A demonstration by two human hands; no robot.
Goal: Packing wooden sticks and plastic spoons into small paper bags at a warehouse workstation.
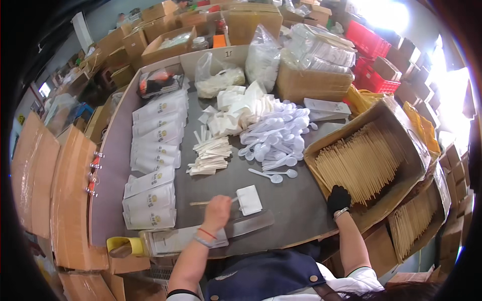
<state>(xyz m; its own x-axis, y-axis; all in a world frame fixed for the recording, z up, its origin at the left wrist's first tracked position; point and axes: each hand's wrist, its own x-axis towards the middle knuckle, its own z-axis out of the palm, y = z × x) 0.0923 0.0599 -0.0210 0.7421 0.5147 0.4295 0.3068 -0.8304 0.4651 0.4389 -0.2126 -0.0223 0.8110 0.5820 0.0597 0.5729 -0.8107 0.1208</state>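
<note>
My left hand (218, 212), bare with a red cord and a bracelet at the wrist, is closed around a thin wooden stick (197, 203) whose end sticks out to the left. A narrow pale piece shows on the hand's other side, close to a folded white napkin (249, 200) lying on the dark tabletop. My right hand (339, 200) wears a black glove. It reaches over the near edge of a cardboard carton (320, 150) and touches the wooden chopsticks (357, 161) inside; its fingertips are hidden. White plastic spoons (276, 131) lie heaped beyond the napkin.
Printed white paper sleeves (152, 150) line the left side. Thin white packets (211, 156) and folded napkins (241, 109) are piled mid-table. Near the front edge are a yellow tape ring (126, 246) and a clear strip (252, 224). A second chopstick carton (414, 225) stands lower right.
</note>
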